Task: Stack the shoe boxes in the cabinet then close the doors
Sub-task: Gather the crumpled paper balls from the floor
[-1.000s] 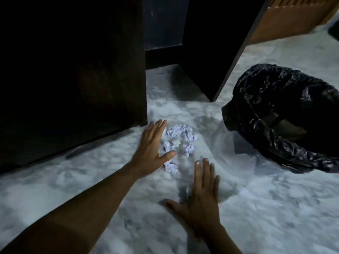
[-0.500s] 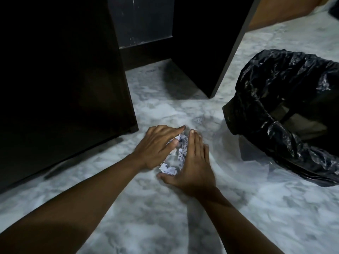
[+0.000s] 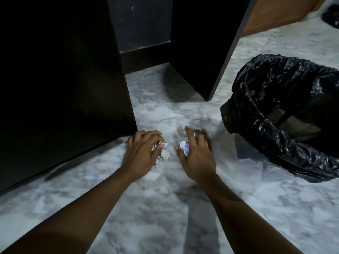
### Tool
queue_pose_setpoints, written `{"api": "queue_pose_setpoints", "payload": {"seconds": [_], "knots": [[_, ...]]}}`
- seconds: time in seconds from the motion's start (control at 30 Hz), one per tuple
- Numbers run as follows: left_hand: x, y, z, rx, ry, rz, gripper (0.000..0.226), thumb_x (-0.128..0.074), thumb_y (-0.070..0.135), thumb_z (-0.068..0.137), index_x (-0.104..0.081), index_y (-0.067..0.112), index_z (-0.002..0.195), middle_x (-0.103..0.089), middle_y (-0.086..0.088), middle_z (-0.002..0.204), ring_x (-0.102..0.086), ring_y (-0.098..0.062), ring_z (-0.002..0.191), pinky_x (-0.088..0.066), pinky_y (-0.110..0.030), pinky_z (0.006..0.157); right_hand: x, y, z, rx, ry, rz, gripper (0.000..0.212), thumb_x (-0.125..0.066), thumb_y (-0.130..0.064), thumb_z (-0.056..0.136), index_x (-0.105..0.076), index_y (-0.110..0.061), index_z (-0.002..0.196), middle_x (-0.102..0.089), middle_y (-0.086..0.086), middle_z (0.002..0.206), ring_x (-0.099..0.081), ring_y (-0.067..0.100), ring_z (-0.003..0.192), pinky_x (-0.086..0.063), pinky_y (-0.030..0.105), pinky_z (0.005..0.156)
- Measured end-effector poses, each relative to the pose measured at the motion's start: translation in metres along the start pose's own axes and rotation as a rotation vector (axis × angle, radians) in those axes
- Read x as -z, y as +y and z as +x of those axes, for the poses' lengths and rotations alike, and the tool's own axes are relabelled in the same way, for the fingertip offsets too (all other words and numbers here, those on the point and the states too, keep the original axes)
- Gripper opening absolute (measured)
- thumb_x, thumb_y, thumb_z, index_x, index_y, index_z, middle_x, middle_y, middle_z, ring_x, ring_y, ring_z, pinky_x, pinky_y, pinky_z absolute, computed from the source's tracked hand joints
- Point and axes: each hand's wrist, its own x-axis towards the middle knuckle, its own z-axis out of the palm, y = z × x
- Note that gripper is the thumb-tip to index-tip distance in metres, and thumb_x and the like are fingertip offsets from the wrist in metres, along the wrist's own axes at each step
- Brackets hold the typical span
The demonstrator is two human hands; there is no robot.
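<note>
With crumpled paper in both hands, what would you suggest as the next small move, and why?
Probably swing both hands to the right and empty them into the bin. The left hand grips one paper wad, the right hand grips another, and the bin lies tipped with its mouth open just beside them.

- Crumpled white paper wads (image 3: 162, 153), frame centre: largely covered by the curled left hand (image 3: 141, 153) and right hand (image 3: 196, 154); number unclear.
- Right fingertips (image 3: 204, 136): blurred.
- Small pale scrap (image 3: 196, 122) just above: unidentifiable.
- Black plastic-lined bin (image 3: 260, 74): cut by right edge.
- Dark wooden cabinet door (image 3: 64, 79), upper left: cut by top and left edges.
</note>
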Motion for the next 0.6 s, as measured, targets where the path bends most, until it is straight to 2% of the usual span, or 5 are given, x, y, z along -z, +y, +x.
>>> {"api": "queue_pose_setpoints", "payload": {"seconds": [0.13,0.2,0.3,0.4,0.6], "knots": [[0.004,0.003,-0.003,-0.007,-0.064,0.014,0.049,-0.044,0.079,0.083,-0.062,0.040,0.107,-0.046,0.025,0.142,-0.035,-0.011,0.131,-0.023,-0.035,0.106,-0.006,-0.001,0.030,-0.027,-0.001,-0.034,0.071,-0.034,-0.056,0.098,-0.015,-0.025,0.159,0.009,0.010,0.168,0.013,0.032,0.154,-0.001,0.054,0.124],[0.004,0.004,-0.004,-0.024,-0.106,0.058,0.070,-0.048,0.093,0.064,-0.060,0.040,0.108,-0.046,0.024,0.143,-0.033,-0.012,0.134,-0.022,-0.038,0.108,-0.009,0.002,0.044,0.005,-0.008,-0.085,0.071,-0.035,-0.054,0.097,-0.017,-0.024,0.159,0.016,0.009,0.167,0.016,0.033,0.153,0.002,0.055,0.123],[0.000,0.005,-0.002,-0.047,-0.084,0.109,0.067,-0.057,0.091,0.063,-0.059,0.039,0.105,-0.054,0.023,0.133,-0.039,-0.014,0.130,-0.025,-0.040,0.107,-0.011,0.005,0.058,0.001,-0.033,-0.117,0.070,-0.031,-0.054,0.093,-0.032,-0.019,0.154,-0.012,0.014,0.166,-0.004,0.036,0.154,-0.005,0.052,0.124],[0.000,0.003,0.000,-0.083,-0.053,0.095,0.048,-0.060,0.079,0.075,-0.056,0.039,0.101,-0.058,0.025,0.114,-0.043,-0.011,0.118,-0.031,-0.039,0.101,-0.010,0.005,0.061,0.062,0.043,-0.116,0.062,-0.035,-0.050,0.092,-0.053,-0.010,0.135,-0.049,0.014,0.141,-0.040,0.034,0.134,-0.028,0.045,0.117],[0.002,0.004,-0.004,-0.103,-0.037,0.016,0.028,-0.066,0.057,0.078,-0.059,0.033,0.091,-0.058,0.020,0.089,-0.045,-0.009,0.089,-0.040,-0.034,0.084,-0.008,0.000,0.042,0.092,0.071,-0.113,0.044,-0.044,-0.046,0.093,-0.060,-0.016,0.121,-0.056,0.007,0.120,-0.049,0.028,0.114,-0.042,0.043,0.097]]}}
